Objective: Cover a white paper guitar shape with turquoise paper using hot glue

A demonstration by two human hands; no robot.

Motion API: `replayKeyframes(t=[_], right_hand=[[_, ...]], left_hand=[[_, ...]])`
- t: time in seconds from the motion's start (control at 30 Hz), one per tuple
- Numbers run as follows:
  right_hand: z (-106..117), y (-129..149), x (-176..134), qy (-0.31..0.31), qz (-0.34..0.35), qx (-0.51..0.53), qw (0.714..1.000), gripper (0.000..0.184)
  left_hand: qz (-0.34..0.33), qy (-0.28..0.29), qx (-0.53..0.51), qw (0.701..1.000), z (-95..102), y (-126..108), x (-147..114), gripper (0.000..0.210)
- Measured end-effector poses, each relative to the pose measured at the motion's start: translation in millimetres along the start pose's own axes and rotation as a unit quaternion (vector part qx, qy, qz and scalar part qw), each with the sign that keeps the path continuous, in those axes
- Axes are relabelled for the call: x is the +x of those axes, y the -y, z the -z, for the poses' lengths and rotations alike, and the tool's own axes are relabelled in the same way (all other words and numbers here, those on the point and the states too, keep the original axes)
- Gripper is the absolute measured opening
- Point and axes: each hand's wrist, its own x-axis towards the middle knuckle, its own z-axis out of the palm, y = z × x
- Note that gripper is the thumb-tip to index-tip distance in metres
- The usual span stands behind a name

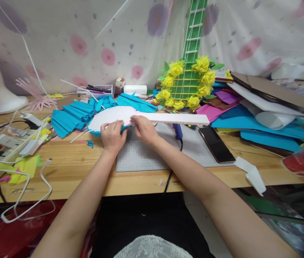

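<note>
Gripping the near rim of the white guitar-shaped board (pixel 111 116), L hand (pixel 112 135) has fingers on top, thumb by the blue paper edging (pixel 94 133). R hand (pixel 144 129) is just beside it, fingertips bent at the body/neck join; can't tell if pinched closed. Board lies approx. ctr of frame, long axis running L–R: rounded body ctr-left, neck (pixel 173 117) out to ctr-right. Most of body is up & left from the grip; L hand nearer its round end, R hand nearer neck.
</note>
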Motion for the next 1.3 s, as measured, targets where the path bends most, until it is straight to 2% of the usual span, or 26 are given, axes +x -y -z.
replayKeyframes(t=[0.27, 0.7, 0.87, 1.03, 1.13, 1.3], right_hand=[[-2.7, 0.1, -2.5, 0.022, -0.026, -0.002, 0.999, 0.036], [-8.7, 2.9, -3.4, 0.017, -0.034, -0.012, 0.999, 0.037], [-11.5, 1.7, -6.0, 0.024, -0.043, -0.020, 0.999, 0.038], [-14.4, -0.8, -10.4, 0.040, -0.047, -0.026, 0.998, 0.039], [-16.1, -1.4, -12.3, 0.046, -0.053, -0.028, 0.997, 0.039], [-19.3, -2.2, -14.0, 0.044, -0.063, -0.023, 0.997, 0.041]], left_hand=[[-0.010, -0.007, 0.012, 1.000, -3.0, 1.2, 0.1, 0.022], [-0.009, -0.012, -0.022, 1.000, -6.2, 7.5, 0.3, 0.026], [0.014, 0.005, -0.035, 0.999, -6.7, 7.2, 0.5, 0.022], [0.070, 0.051, -0.063, 0.994, -6.3, 5.2, 2.4, 0.016], [0.110, 0.079, -0.078, 0.988, -5.9, 4.1, 3.8, 0.017], [0.140, 0.103, -0.082, 0.981, -4.7, 2.3, 4.4, 0.021]])
